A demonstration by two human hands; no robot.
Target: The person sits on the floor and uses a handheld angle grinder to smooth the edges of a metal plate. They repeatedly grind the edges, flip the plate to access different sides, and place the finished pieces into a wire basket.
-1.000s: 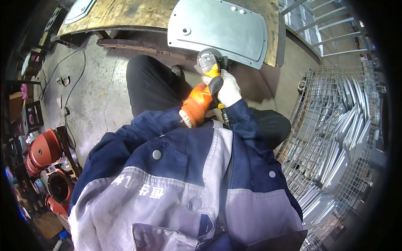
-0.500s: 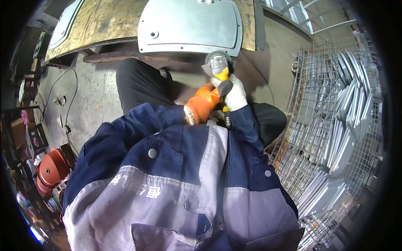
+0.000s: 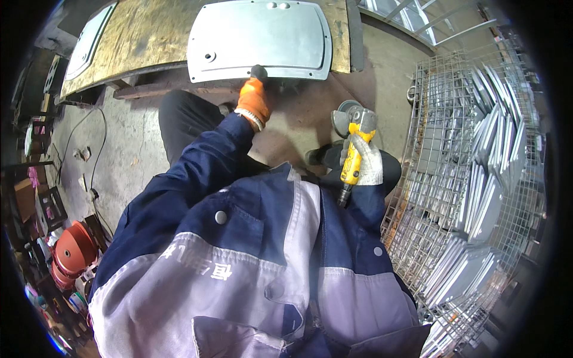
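Note:
A pale grey metal panel (image 3: pixel 256 39) with rounded corners, small holes along its rim and one larger hole lies on a wooden table, its near edge overhanging. My left hand (image 3: pixel 255 101), in an orange glove with dark fingertips, is closed at the middle of that near edge. One dark fingertip rests on the rim; the other fingers are mostly hidden. My right hand (image 3: pixel 369 162), in a white glove, is wrapped round the yellow body of an angle grinder (image 3: pixel 353 161). The grinder's grey disc and guard point away from me, right of the panel and apart from it.
The wooden table (image 3: pixel 140 36) carries another pale panel (image 3: pixel 89 45) at far left. On my right stands a wire mesh cage (image 3: pixel 427 161) full of flat metal plates (image 3: pixel 483 197). Reddish-orange bowls (image 3: pixel 74 247) sit at left, near a dark cable (image 3: pixel 106 128) on the floor.
My left hand has left the grinder and reached forward to the panel's near edge. My right hand has drawn the grinder back and to the right, away from the panel.

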